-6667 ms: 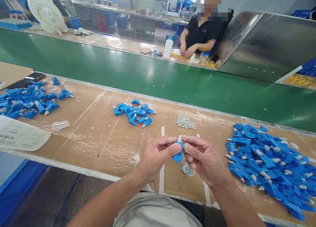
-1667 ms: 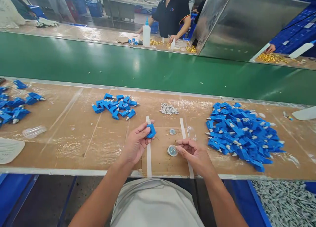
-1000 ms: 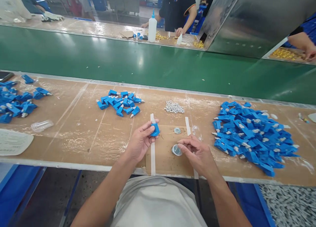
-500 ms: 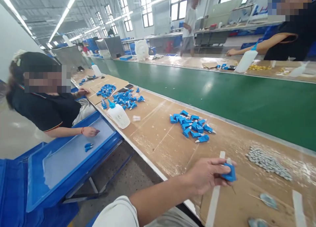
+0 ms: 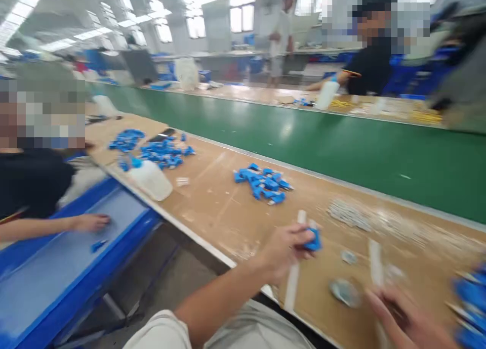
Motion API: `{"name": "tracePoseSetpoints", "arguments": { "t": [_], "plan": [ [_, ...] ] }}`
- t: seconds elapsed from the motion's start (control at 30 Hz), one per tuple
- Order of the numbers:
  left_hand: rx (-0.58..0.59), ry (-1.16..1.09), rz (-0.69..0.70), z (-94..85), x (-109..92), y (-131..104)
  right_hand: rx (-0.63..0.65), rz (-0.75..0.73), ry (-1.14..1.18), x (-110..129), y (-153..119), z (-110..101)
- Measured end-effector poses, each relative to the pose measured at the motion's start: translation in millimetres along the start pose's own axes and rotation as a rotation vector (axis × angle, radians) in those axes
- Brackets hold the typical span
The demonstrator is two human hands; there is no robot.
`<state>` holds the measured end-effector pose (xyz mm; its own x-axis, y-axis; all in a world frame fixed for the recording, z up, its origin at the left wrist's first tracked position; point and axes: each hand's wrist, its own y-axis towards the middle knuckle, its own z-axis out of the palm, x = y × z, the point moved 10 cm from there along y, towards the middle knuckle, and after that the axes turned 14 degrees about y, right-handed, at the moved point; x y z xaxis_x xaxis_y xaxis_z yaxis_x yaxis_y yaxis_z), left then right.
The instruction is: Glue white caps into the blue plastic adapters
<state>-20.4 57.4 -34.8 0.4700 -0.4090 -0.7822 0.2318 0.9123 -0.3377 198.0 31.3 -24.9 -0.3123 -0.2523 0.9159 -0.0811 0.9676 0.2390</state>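
Note:
My left hand point(image 5: 283, 250) is closed around a small blue plastic part point(image 5: 314, 240) with a pale tip, held above the table point(image 5: 212, 212) beside a strip of white tape point(image 5: 292, 286). At the bottom right, my right hand point(image 5: 413, 313) is blurred, its fingers curled together. Whatever it may hold does not show. Just left of it lies a grey-blue blob of paste point(image 5: 345, 292), with a smaller blob point(image 5: 348, 257) behind. A pile of small grey pieces point(image 5: 349, 215) lies farther back.
Blue parts lie in a heap point(image 5: 264, 183) mid-table and in another pile point(image 5: 471, 303) at the right edge. A white squeeze bottle point(image 5: 151, 179) stands at the left. A co-worker's hand point(image 5: 91, 222) is over a blue tray point(image 5: 125, 227). A green belt point(image 5: 304, 134) runs behind.
The view has swung to the right, bringing my right hand and the right-hand pile of blue parts into sight. My left hand still holds the blue part.

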Motion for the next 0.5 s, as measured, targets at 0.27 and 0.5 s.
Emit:
{"name": "tracePoseSetpoints", "arguments": {
  "t": [0.27, 0.5],
  "plan": [
    [0.111, 0.057, -0.07, 9.7, 7, 21, -0.175, 0.241, 0.318, 0, 22, -12],
    [0.17, 0.052, -0.148, 31.6, 25, 12, -0.209, 0.168, 0.508, 13, 19, -14]
  ]
}}
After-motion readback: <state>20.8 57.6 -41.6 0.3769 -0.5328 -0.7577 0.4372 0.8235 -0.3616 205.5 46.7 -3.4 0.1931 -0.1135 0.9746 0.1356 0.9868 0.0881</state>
